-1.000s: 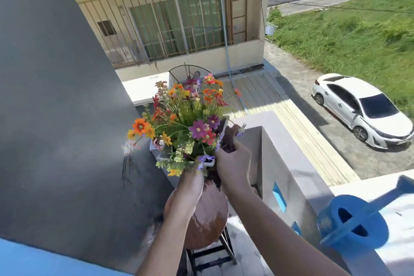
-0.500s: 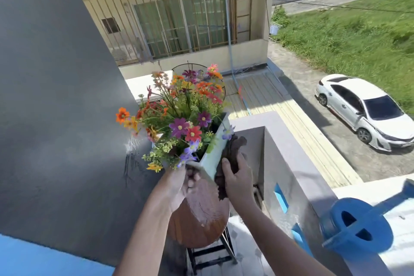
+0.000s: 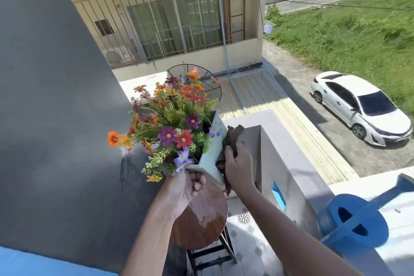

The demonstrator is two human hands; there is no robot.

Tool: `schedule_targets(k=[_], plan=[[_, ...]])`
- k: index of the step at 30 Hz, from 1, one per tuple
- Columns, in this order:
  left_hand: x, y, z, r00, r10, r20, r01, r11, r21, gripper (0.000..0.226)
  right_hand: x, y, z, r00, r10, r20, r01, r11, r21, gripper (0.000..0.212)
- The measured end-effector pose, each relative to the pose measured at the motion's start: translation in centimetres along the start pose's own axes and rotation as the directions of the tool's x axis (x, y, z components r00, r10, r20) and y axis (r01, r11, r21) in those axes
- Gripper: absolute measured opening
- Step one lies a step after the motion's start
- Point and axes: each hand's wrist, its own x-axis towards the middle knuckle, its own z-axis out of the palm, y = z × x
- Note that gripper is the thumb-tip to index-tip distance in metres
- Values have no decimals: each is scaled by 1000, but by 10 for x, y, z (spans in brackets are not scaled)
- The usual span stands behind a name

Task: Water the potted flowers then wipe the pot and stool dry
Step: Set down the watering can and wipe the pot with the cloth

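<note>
High on a sunlit balcony, the left hand (image 3: 188, 188) is gripping the tilted, lifted flower pot (image 3: 211, 154), now swung further over than a second ago, while right-hand fingers (image 3: 230, 152) are pressing a dark cloth (image 3: 231, 139) to its side above the wet stool (image 3: 201, 217).

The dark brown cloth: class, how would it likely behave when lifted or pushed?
The dark brown cloth is probably floppy: its ends droop and crumple around the right hand. Likely light, since one hand presses it on the pale square flower pot. It should neither roll nor break.
</note>
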Motion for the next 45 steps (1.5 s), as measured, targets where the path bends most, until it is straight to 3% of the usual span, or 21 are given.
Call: schedule_targets(k=[4,7,10,13,17,19,21,24,27,28,30,33,37,40,45], plan=[[2,-1,1,999,6,-32,-4,998,64,39,19,-2,-1,995,96,-4,-96,995,-19,30],[5,1,4,998,10,-58,-7,999,54,37,23,-31,3,998,-62,24,59,994,91,19],[4,6,5,998,0,-67,1,1000,11,31,18,-50,1,980,-199,26,194,973,121,29],[-2,6,6,999,3,-46,-3,1000,-2,31,21,-31,-5,993,-106,-51,109,992,56,26],[-6,5,4,998,32,-53,-33,999,-11,37,23,12,-3,987,159,2,-159,987,-12,16],[-4,8,4,998,37,-44,-38,999,-13,37,19,10,2,984,176,-19,-177,983,-46,23],[-1,12,5,998,49,-38,-51,998,-31,38,12,-1,3,987,143,-73,-147,988,-57,34],[2,19,4,997,72,-37,-74,994,-78,35,0,-7,3,998,31,-61,-37,994,-103,12],[5,21,5,993,92,-80,-95,995,-37,33,-12,-5,5,998,-69,15,70,985,-155,30],[4,20,6,990,103,-99,-104,995,-6,33,-14,-6,5,995,-96,41,101,985,-138,34],[3,15,9,982,125,-138,-116,990,74,36,-16,-16,4,992,-115,51,117,992,-56,22],[5,6,11,974,145,-175,-115,978,172,40,-7,-32,-3,999,-49,-4,49,992,113,44],[2,5,14,976,137,-171,-110,982,155,42,8,-49,-6,1000,-6,28,-3,949,315,17],[3,7,10,980,112,-164,-93,988,120,40,23,-49,-7,1000,23,1,-23,953,301,15],[3,6,-10,959,87,-271,-21,971,236,39,55,-49,-37,992,125,29,-128,965,230,27]])
